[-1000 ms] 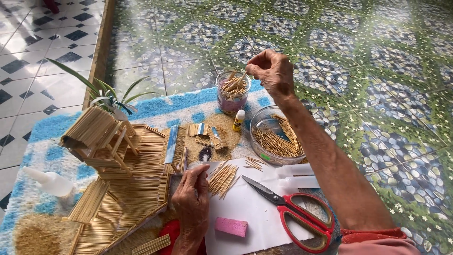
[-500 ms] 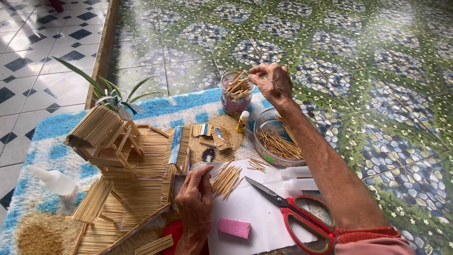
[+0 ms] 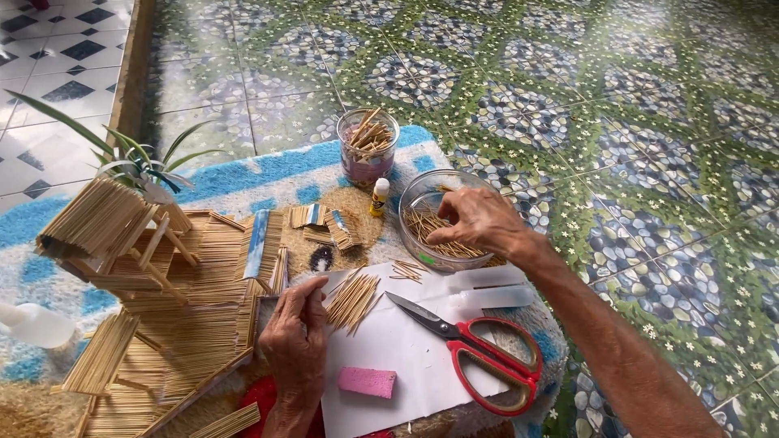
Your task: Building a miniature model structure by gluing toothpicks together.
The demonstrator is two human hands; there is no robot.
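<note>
Sticks (image 3: pixel 442 231) in the bowl (image 3: pixel 418 199), centre frame, meet the right hand (image 3: pixel 479 223), fingers pinched narrow; left hand (image 3: pixel 296 341) grips the model (image 3: pixel 162 300) (roof done, walls part-built).

- The right hand (image 3: pixel 480 221) has come away from the jar (image 3: pixel 367 146) of sticks, where it was a second ago and half a second ago, and now sits lower and nearer the person, over the clear bowl (image 3: pixel 430 212).
- Its fingertips (image 3: pixel 436 235), earlier pinching at the sticks standing in the jar, now dip inside the bowl's rim and touch the loose sticks (image 3: pixel 438 235) lying there.
- The jar's mouth, earlier partly covered by that hand, now shows in full with its sticks poking up.
- The right forearm, earlier stretched far out, is now drawn back across the bowl's near edge.
</note>
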